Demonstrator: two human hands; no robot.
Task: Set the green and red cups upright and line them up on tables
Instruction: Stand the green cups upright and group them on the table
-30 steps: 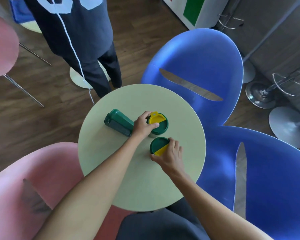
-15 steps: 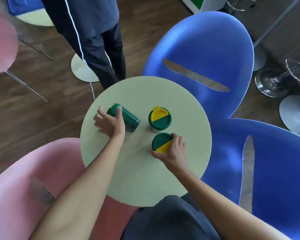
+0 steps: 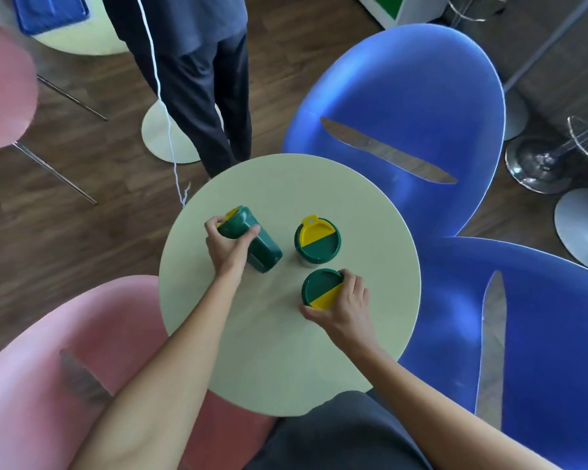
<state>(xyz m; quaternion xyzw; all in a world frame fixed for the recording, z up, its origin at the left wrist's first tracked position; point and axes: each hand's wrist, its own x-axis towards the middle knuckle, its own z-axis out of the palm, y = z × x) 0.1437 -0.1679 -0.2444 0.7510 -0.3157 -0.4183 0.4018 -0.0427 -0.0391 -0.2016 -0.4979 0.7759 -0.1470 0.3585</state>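
Observation:
Three green cups with green-and-yellow lids are on a round pale green table [image 3: 286, 361]. My left hand [image 3: 227, 249] grips a tilted cup [image 3: 258, 245] near its lid end, the base pointing down to the right. A second cup [image 3: 317, 240] stands upright at the table's middle, untouched. My right hand [image 3: 342, 307] holds the rim of the third cup [image 3: 319, 288], which stands upright in front of it.
Two blue chairs [image 3: 404, 79] stand right and far right of the table, a pink chair [image 3: 58, 361] at the near left. A person in dark trousers [image 3: 201, 89] stands at the table's far side with a white cord hanging. Another table base and stools stand further off.
My left hand has closed around the lying cup near its lid and tipped that end up off the table. My right hand stays on the near cup.

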